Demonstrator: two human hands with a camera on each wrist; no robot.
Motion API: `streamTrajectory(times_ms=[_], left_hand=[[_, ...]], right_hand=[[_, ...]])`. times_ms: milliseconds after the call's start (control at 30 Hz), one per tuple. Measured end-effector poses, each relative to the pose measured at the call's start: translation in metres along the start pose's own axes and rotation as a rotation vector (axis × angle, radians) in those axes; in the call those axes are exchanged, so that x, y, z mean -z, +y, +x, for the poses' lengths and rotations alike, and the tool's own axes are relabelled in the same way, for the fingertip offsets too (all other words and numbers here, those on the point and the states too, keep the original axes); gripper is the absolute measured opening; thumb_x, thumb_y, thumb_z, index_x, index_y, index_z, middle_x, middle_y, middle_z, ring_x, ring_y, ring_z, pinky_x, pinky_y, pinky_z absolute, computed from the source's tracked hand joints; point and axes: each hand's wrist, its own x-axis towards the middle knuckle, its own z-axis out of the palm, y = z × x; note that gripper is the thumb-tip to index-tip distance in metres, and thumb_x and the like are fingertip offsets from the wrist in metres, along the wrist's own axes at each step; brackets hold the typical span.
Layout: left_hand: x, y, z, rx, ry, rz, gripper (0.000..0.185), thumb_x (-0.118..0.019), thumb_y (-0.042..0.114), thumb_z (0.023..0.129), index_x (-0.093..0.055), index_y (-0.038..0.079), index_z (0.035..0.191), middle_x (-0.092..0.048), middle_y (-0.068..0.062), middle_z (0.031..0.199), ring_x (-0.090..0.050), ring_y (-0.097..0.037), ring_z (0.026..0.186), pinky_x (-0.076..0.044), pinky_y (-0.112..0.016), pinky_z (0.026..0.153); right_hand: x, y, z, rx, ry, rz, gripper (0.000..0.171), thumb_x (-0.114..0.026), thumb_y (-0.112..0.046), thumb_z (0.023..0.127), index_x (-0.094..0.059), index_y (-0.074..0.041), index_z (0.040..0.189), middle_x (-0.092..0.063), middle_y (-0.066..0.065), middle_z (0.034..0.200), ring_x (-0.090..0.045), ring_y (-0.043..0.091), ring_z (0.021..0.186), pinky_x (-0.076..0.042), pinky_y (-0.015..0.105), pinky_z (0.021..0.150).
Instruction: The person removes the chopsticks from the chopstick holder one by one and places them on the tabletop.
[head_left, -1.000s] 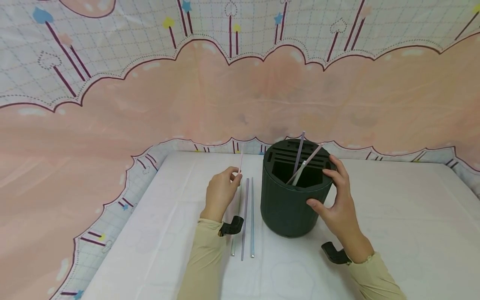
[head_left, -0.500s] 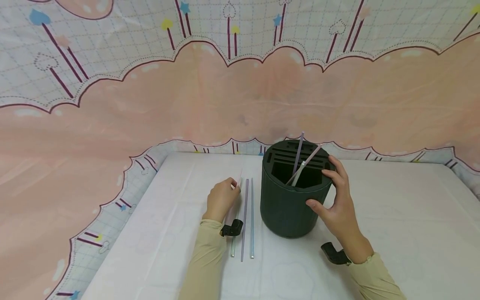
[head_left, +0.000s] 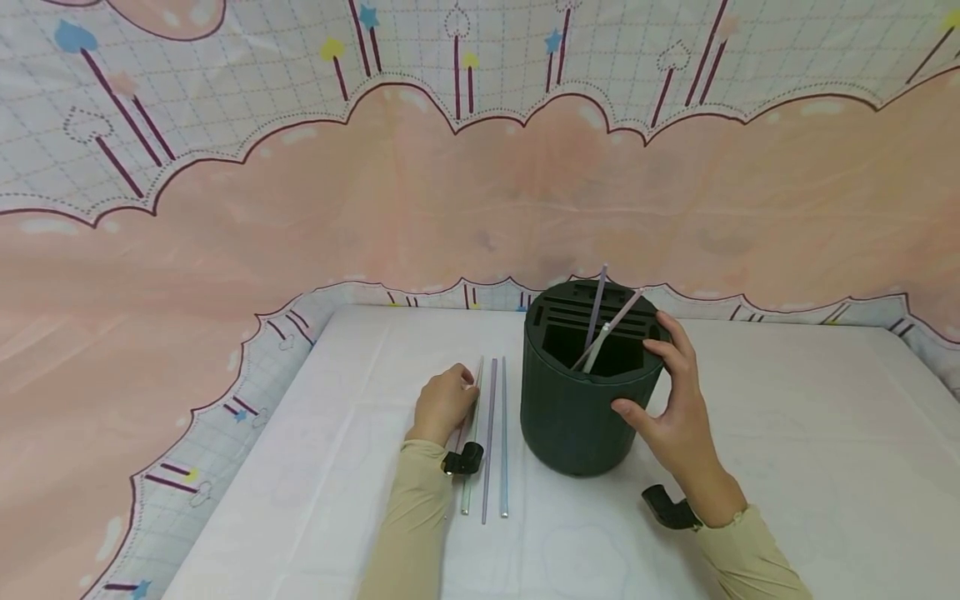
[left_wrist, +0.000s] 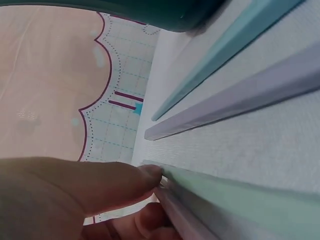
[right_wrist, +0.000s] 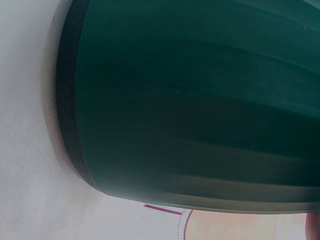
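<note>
My left hand (head_left: pixel 447 403) pinches a pink chopstick (left_wrist: pixel 186 216) between thumb and fingers, low over the table, left of the other chopsticks. The thumb tip is right at the narrow end of a pale green chopstick (left_wrist: pixel 240 195). Beside that lie a purple chopstick (head_left: pixel 490 442) and a blue chopstick (head_left: pixel 504 442), roughly parallel. My right hand (head_left: pixel 678 400) grips the upper right side of a dark green round utensil holder (head_left: pixel 577 425), thumb in front and fingers at the rim. In its open compartment lean a purple chopstick (head_left: pixel 597 304), a pink chopstick (head_left: pixel 626 310) and a whitish one.
Narrow slots (head_left: pixel 596 310) cross the back of the holder's top. A white cloth (head_left: pixel 337 467) covers the table. Behind it hangs a peach and white patterned curtain (head_left: pixel 480 208). Black wrist cameras (head_left: pixel 462 459) sit at both cuffs.
My left hand has drawn slightly down and toward me, lowering the pink chopstick, whose tip stood well above the fingers before. The right hand and the holder have stayed in place.
</note>
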Motion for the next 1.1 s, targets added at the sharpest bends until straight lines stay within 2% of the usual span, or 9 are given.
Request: streamTrajectory(times_ms=[133, 267, 433, 600, 800, 1000, 1100], left_hand=[[0.001, 0.0, -0.001, -0.012, 0.014, 0.036, 0.018, -0.056, 0.021, 0.085, -0.059, 0.013, 0.1, -0.059, -0.002, 0.069, -0.05, -0.017, 0.053, -0.038, -0.03, 0.046], [0.006, 0.006, -0.002, -0.026, 0.042, 0.044, 0.016, -0.055, 0.027, 0.086, -0.061, 0.017, 0.097, -0.062, 0.0, 0.081, -0.053, -0.016, 0.062, -0.04, -0.031, 0.05], [0.016, 0.018, -0.005, -0.106, 0.067, 0.008, 0.018, -0.055, 0.032, 0.087, -0.062, 0.017, 0.096, -0.061, 0.001, 0.078, -0.052, -0.013, 0.061, -0.04, -0.028, 0.05], [0.025, 0.036, -0.011, -0.191, 0.114, 0.048, 0.019, -0.055, 0.032, 0.088, -0.062, 0.017, 0.098, -0.058, 0.004, 0.073, -0.049, -0.012, 0.059, -0.039, -0.025, 0.049], [0.037, 0.06, -0.021, -0.356, 0.235, 0.032, 0.016, -0.055, 0.029, 0.088, -0.062, 0.02, 0.1, -0.056, 0.007, 0.076, -0.049, -0.007, 0.061, -0.039, -0.023, 0.051], [0.047, 0.077, -0.033, -0.545, 0.381, -0.058, 0.016, -0.053, 0.022, 0.088, -0.061, 0.019, 0.102, -0.055, 0.009, 0.081, -0.052, -0.005, 0.067, -0.041, -0.02, 0.053], [0.051, 0.083, -0.038, -0.609, 0.433, -0.096, 0.018, -0.053, 0.019, 0.088, -0.06, 0.016, 0.105, -0.056, 0.008, 0.085, -0.054, -0.005, 0.071, -0.042, -0.019, 0.055]], right_hand=[[0.0, -0.003, -0.001, -0.002, 0.001, -0.006, 0.079, -0.063, -0.054, 0.073, -0.037, 0.0, 0.125, -0.019, 0.01, 0.145, -0.016, 0.032, 0.131, -0.017, 0.052, 0.102], [0.001, -0.017, 0.003, -0.001, 0.002, 0.003, 0.077, -0.061, -0.053, 0.076, -0.037, 0.004, 0.123, -0.02, 0.015, 0.143, -0.016, 0.032, 0.131, -0.016, 0.054, 0.102], [0.002, -0.034, 0.007, 0.006, 0.007, 0.018, 0.076, -0.059, -0.051, 0.079, -0.036, 0.008, 0.12, -0.02, 0.023, 0.141, -0.016, 0.034, 0.131, -0.015, 0.057, 0.1], [0.002, -0.022, 0.003, 0.001, 0.004, 0.008, 0.077, -0.061, -0.053, 0.076, -0.037, 0.005, 0.122, -0.02, 0.017, 0.143, -0.016, 0.032, 0.131, -0.016, 0.055, 0.101], [0.002, -0.005, -0.001, -0.012, -0.002, 0.002, 0.078, -0.063, -0.053, 0.074, -0.038, -0.001, 0.125, -0.019, 0.01, 0.145, -0.016, 0.032, 0.131, -0.016, 0.053, 0.102], [0.003, -0.004, -0.001, -0.02, -0.008, 0.008, 0.078, -0.064, -0.053, 0.074, -0.037, -0.001, 0.125, -0.019, 0.009, 0.145, -0.016, 0.032, 0.131, -0.016, 0.053, 0.102], [0.003, -0.006, 0.0, -0.018, -0.007, 0.008, 0.078, -0.063, -0.054, 0.074, -0.037, 0.0, 0.125, -0.019, 0.01, 0.145, -0.016, 0.031, 0.131, -0.016, 0.053, 0.102]])
